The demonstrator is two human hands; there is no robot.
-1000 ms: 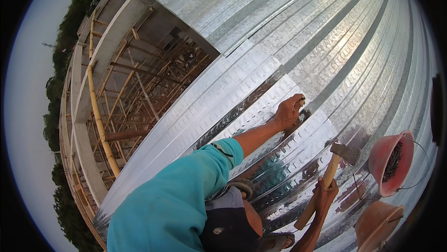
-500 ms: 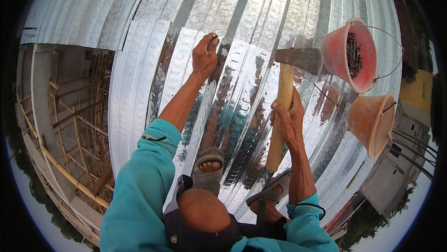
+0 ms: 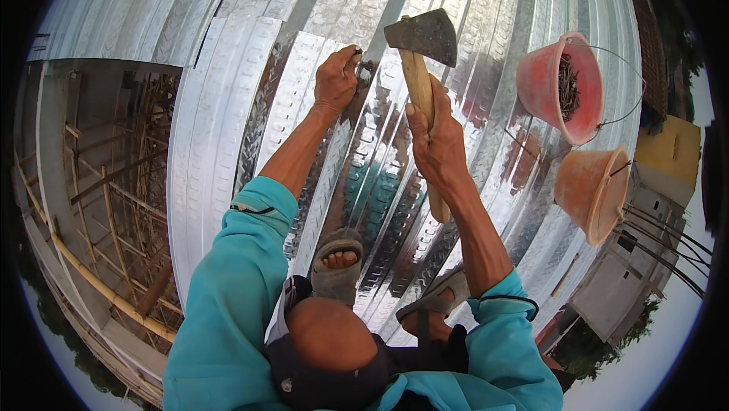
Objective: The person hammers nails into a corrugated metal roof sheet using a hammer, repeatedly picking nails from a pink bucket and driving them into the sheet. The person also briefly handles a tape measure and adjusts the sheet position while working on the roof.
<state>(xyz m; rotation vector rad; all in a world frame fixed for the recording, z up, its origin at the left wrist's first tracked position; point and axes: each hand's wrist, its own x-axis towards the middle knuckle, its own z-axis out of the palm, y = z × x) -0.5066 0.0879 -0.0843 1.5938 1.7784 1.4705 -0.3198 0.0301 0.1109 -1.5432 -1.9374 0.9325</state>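
My right hand is wrapped round the wooden handle of a hatchet, which is raised over the metal sheets. Its dark head points away from me, with the broad blade to the right and the blunt end to the left. My left hand is closed in a pinch just above a rib of the shiny corrugated roofing sheet. A small dark nail shows at its fingertips, mostly hidden by them. The hatchet head is a short way right of the left hand, apart from it.
A red bucket with many nails lies tilted at the right, beside an orange bucket. My sandalled feet stand on the sheets. Left of the roof edge, bamboo scaffolding and a concrete column show below.
My right hand has swung the hatchet up and to the left, bringing its head closer to my left hand. The left hand stays in its pinch at nearly the same spot.
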